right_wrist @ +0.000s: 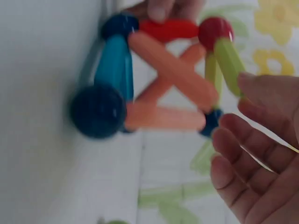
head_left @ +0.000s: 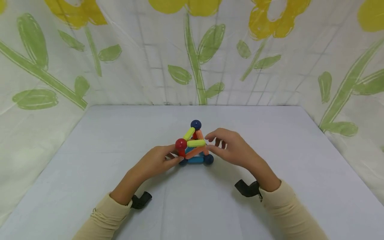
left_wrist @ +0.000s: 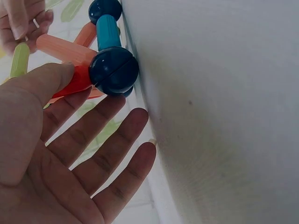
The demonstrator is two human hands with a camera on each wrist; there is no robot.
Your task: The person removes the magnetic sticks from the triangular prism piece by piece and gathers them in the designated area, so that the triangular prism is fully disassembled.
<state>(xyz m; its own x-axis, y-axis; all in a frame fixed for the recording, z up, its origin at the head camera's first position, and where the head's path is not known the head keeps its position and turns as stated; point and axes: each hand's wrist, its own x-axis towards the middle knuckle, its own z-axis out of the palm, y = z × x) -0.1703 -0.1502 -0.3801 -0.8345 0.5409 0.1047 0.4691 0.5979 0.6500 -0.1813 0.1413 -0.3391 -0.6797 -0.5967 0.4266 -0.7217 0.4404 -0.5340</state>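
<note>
Left hand (head_left: 157, 162): pinching red rod (right_wrist: 176, 29), axis upright | right hand (head_left: 232, 146): pinching front yellow-green rod (head_left: 196, 143), nearly level, pointing rightward

Lt. grey-white tabletop (head_left: 192, 206) fills most of the lower half of the head view, its straight back edge meeting a white sheet (head_left: 120, 86) that hangs behind & along L + R sides. Sheet's got big yellow flowers (head_left: 259, 25), green stems (head_left: 193, 56) & leaves (head_left: 211, 43), w/ faint dark grid lines (head_left: 147, 44) approx. ctr.; light's soft.
</note>
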